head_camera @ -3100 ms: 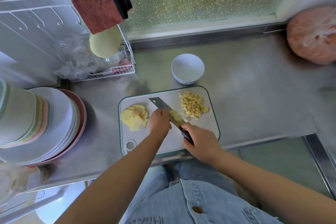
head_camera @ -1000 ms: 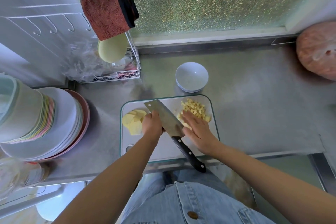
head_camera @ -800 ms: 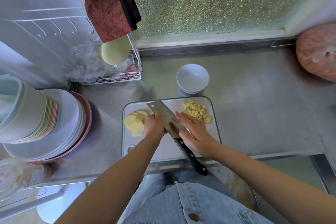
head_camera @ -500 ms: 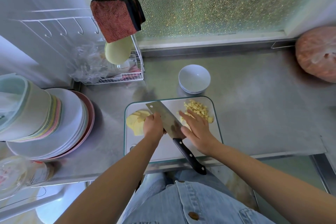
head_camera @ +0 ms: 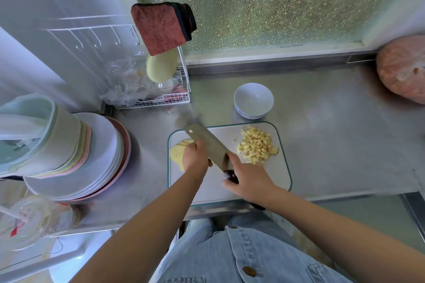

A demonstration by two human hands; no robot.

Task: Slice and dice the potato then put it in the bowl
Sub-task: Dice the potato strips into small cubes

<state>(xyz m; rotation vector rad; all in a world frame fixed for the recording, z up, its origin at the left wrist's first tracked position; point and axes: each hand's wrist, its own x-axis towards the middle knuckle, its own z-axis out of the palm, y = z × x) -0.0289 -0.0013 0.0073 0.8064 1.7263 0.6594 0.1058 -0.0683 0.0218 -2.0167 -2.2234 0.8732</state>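
Note:
A glass cutting board (head_camera: 271, 181) lies on the steel counter. Diced potato (head_camera: 256, 148) is piled at its far right, and potato slices (head_camera: 176, 153) sit at its left, partly hidden by my left hand (head_camera: 195, 156). That hand grips the cleaver (head_camera: 207, 141) by the spine of its blade, which lies slanted across the board. My right hand (head_camera: 249, 178) is wrapped round the black handle, thumb near the blade's heel. A white bowl (head_camera: 253, 100) stands just beyond the board with nothing in it.
A tall stack of plates and bowls (head_camera: 76, 156) fills the left. A wire rack (head_camera: 165, 96) with a hanging red cloth (head_camera: 161, 27) stands at the back left. A pink bag (head_camera: 404, 69) lies at the far right. The counter edge runs just below the board.
My right hand has left the blade face and the dice and drawn back onto the knife handle. The dice pile now shows whole. My left hand still holds the blade.

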